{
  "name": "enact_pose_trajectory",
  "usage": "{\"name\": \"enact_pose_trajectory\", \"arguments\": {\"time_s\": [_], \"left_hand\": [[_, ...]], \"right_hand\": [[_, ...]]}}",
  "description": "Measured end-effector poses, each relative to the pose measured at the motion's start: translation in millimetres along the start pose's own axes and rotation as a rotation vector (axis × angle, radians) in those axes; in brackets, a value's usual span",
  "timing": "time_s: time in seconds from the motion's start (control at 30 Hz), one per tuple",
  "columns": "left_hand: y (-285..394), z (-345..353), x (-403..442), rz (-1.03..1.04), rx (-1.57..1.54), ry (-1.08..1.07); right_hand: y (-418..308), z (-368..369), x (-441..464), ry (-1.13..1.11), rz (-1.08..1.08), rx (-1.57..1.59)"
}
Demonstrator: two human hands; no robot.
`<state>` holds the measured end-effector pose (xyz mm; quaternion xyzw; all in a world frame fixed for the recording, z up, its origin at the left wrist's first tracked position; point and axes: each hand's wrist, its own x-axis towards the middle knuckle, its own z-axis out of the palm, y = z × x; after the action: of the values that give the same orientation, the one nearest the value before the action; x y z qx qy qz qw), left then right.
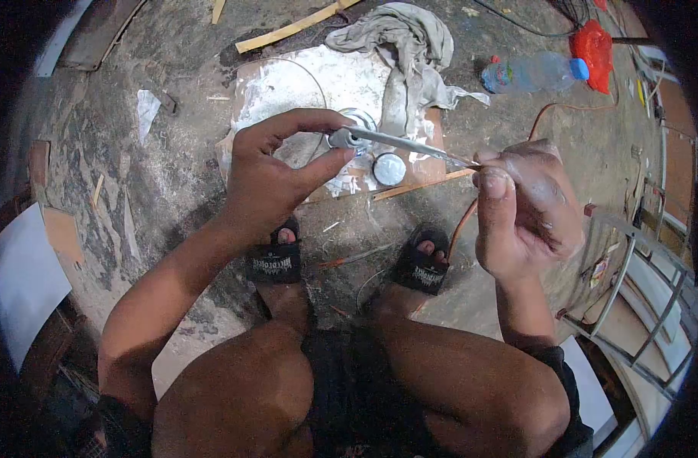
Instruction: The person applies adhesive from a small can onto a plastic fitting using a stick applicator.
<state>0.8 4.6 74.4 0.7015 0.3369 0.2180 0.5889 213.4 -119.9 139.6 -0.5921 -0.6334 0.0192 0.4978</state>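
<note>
Between thumb and forefinger, my left hand [276, 156] pinches a small pale-grey cylindrical piece [341, 138]. A slender grey stick-like tool [410, 145] runs from that piece to my right hand [524, 202]. The fingertips of my right hand are closed on its thin far end. Whether the stick enters the piece or only touches it, I cannot tell. Behind the left fingertips, a shiny round metal rim [360, 118] shows in part. A round whitish lid or small tub [389, 169] sits just below the stick, on a board [280, 84] smeared with white.
A crumpled grey cloth [402, 46] lies across the board's back edge. To its right are a clear plastic bottle [536, 72] and a red plastic bag [591, 53]. An orange cord [570, 105] passes behind my right hand. A metal frame [639, 305] stands at right.
</note>
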Motion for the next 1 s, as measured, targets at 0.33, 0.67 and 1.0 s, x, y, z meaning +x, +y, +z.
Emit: {"name": "enact_pose_trajectory", "arguments": {"time_s": [0.33, 0.67, 1.0], "left_hand": [[4.7, 0.9, -0.8, -0.013, -0.013, 0.01], [5.9, 3.1, -0.9, 0.079, -0.061, 0.061], [4.1, 2.6, -1.3, 0.071, 0.001, 0.086]], "right_hand": [[5.8, 1.9, -0.2, -0.014, -0.063, 0.0], [7.9, 3.7, -1.8, 0.008, -0.084, -0.023], [3.8, -1.9, -4.3, 0.004, 0.005, -0.016]]}}
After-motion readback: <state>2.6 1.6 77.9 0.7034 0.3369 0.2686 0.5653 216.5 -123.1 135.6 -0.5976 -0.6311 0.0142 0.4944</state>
